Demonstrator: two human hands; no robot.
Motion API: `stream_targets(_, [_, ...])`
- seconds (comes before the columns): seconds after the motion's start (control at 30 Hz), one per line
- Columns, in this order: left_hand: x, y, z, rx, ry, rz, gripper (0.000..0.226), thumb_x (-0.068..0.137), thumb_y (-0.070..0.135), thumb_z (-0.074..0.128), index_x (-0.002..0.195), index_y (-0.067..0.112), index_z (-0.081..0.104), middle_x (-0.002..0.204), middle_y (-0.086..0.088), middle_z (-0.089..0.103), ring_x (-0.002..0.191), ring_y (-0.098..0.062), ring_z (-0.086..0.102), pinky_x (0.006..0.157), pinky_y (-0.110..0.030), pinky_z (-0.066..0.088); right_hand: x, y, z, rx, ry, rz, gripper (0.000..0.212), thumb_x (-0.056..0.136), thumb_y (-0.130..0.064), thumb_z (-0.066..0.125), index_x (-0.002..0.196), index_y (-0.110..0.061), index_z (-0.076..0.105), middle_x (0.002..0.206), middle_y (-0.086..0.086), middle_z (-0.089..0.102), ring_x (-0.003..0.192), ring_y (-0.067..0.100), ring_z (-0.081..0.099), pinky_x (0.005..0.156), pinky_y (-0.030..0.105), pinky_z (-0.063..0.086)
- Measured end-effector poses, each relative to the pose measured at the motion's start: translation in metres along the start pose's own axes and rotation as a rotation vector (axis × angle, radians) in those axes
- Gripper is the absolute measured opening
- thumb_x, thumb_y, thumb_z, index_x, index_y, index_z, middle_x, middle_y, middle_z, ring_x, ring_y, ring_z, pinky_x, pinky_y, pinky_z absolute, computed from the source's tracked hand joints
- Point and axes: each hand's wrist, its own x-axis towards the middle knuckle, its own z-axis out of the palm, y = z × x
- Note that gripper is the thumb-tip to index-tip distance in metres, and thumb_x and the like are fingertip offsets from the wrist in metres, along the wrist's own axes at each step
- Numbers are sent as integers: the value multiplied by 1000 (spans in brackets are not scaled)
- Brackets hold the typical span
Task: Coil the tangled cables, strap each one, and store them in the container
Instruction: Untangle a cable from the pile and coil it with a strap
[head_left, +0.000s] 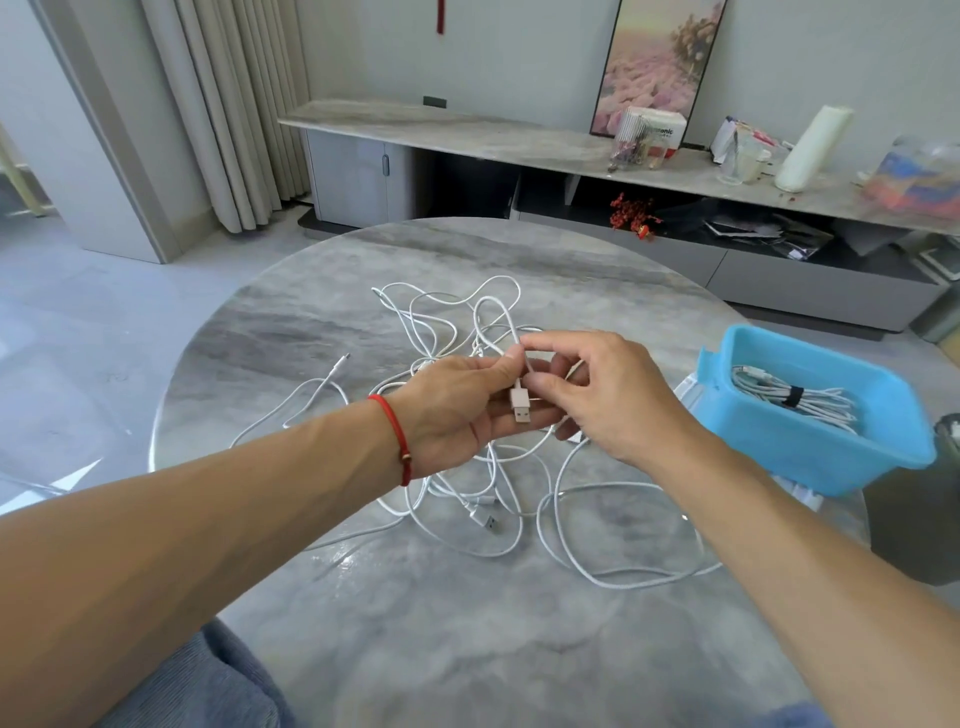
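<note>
Here, the round grey marble table (322, 332) serves as the landmark. Above its middle, the left hand (457, 408), with a red string bracelet (396, 434) on its wrist, lies palm up and pinches a white cable between thumb and fingers; that cable's USB plug (520, 405) rests across the fingers, metal end pointing toward the person. Just to the right, the right hand (602, 395) pinches the same cable between thumb and forefinger just above the plug, its other fingers curled loosely beneath. From the pinch the cable rises in a loop and drops into the tangle of white cables (467, 499), which sprawls over the table's centre under both hands; one loose plug (485, 521) lies on the near side of the heap, and a thin connector end (340, 362) points out toward the table's left part. At the table's right edge sits a blue plastic container (810, 447), partly overhanging the rim, and inside it lies a coiled white cable (779, 397) bound with a black strap (793, 398). Beyond the table's far side stands a long low cabinet (467, 130) against the wall.
</note>
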Motion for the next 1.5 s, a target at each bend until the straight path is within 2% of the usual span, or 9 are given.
stream_targets(0.13, [-1,0,0,-25,39,34,29,105,13,44,109,-11,59,97,-21,68,79,-25,72,72,-34,63,1,-4,11,-263,-76,-35,51,101,-7,47,142,-35,61,111,-1,47,87,11,56,82,26,54])
stream_targets(0.27, [1,8,-4,17,145,134,23,107,11,41,105,-5,58,88,-17,64,79,-27,70,80,-41,62,-1,-8,9,-318,-231,3,59,96,-15,52,147,-43,40,121,-7,40,105,11,53,89,22,42])
stream_targets(0.43, [6,17,-4,-68,295,238,24,108,13,39,88,6,50,67,-8,44,58,-20,49,72,-43,61,-3,-4,1,-425,-306,89,11,97,-39,53,107,-37,55,83,-12,66,80,16,62,65,34,44])
stream_targets(0.57, [7,29,-16,183,338,287,26,107,11,37,83,12,47,67,-4,34,53,-15,30,47,-25,33,-3,-5,-9,-423,-294,25,24,94,-50,60,79,-32,61,67,-11,60,70,10,57,58,31,37])
stream_targets(0.77, [2,10,-17,545,122,91,22,106,14,44,88,7,53,68,-5,39,61,-16,36,54,-26,36,-5,-10,-9,-246,-218,-166,23,101,-35,63,87,-24,77,72,-18,68,75,-1,62,67,19,42])
stream_targets(0.97, [0,2,-7,339,-64,-101,15,104,4,42,102,3,57,71,-5,47,60,-17,50,68,-34,56,-1,-13,-11,-291,-91,-135,20,92,-43,73,85,-26,65,68,-10,66,66,6,57,66,35,49])
stream_targets(1.23, [-6,15,-8,220,-122,-246,18,103,16,35,104,13,52,69,-1,41,48,-7,23,44,-20,13,-3,-21,-15,-349,12,-100,30,88,-53,73,86,-27,58,61,-10,52,62,7,50,61,36,41])
stream_targets(1.4, [-3,12,-8,367,-47,-175,49,103,56,34,83,17,55,62,4,33,48,-9,17,40,-20,13,-5,-22,-8,-460,37,-49,34,90,-59,69,87,-29,53,61,-9,53,61,10,52,55,34,36])
stream_targets(1.5, [-2,8,-13,830,34,117,60,94,69,33,81,16,58,58,8,37,45,-9,27,42,-21,26,-3,-16,-10,-371,38,14,32,87,-54,75,89,-29,53,75,-12,62,72,5,61,63,31,45])
